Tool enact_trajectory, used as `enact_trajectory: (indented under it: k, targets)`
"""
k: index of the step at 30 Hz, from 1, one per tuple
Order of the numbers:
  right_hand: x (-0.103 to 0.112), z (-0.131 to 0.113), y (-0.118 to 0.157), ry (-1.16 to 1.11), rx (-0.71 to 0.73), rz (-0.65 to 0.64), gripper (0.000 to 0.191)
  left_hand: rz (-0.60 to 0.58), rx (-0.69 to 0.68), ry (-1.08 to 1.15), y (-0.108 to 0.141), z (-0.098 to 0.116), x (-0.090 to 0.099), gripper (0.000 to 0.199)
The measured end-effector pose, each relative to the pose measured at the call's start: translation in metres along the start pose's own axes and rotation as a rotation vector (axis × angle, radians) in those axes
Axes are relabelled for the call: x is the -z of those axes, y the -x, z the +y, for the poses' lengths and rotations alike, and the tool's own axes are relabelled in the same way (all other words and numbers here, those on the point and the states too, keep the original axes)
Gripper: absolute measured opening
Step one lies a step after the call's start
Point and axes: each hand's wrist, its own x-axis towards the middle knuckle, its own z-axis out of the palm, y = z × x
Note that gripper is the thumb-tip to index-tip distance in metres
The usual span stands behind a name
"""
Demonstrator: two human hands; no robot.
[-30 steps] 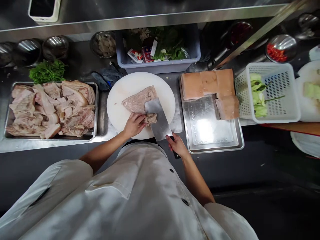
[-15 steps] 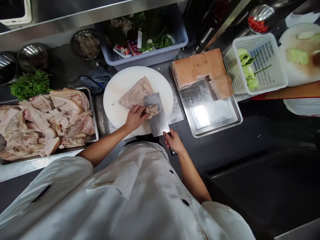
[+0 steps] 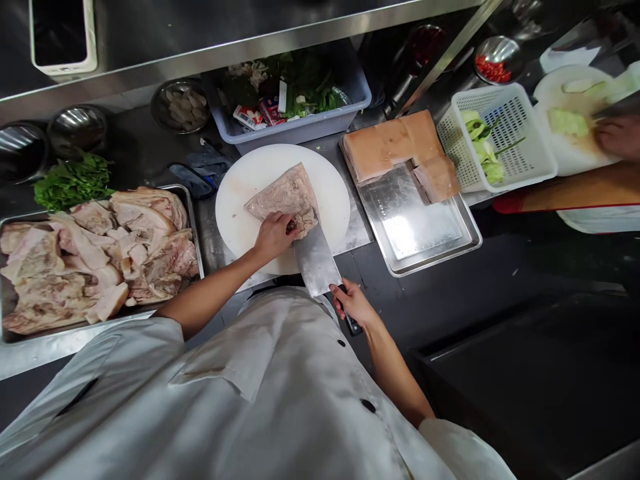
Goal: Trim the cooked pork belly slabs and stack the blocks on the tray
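A round white cutting board [image 3: 235,227] lies in front of me with a flat, pale brown slab of meat [image 3: 285,190] on it. My left hand [image 3: 274,235] is closed on a small crumpled meat piece [image 3: 304,224] at the slab's near edge. In my right hand [image 3: 350,301] is the dark handle of a cleaver [image 3: 317,261]. Its broad blade lies low, its far end beside the small piece and its near end past the board's edge.
On the left, a metal tray [image 3: 200,257] holds meat pieces, with green herbs [image 3: 75,181] behind. A blue-grey bin [image 3: 300,133] stands behind the board. To the right are a tray [image 3: 425,257] with skin-on slabs, a white basket [image 3: 530,177] and another person's hand [image 3: 620,137].
The cleaver blade has moved toward my body, off the slab and away from the small piece. Another person's hand has come into view at the right. The camera view has shifted a little.
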Motion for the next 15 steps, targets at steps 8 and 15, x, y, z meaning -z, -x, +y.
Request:
enact_trajectory:
  k: [8,15]
  targets:
    - [-0.022,-0.014,-0.040,-0.074,0.121,-0.055,0.050,-0.032,-0.036,-0.045,-0.014,-0.004,0.022,0.015]
    - [-0.017,-0.022,-0.042,0.008,0.085,-0.114,0.046,-0.132,-0.027,-0.095,-0.012,0.001,0.031,0.019]
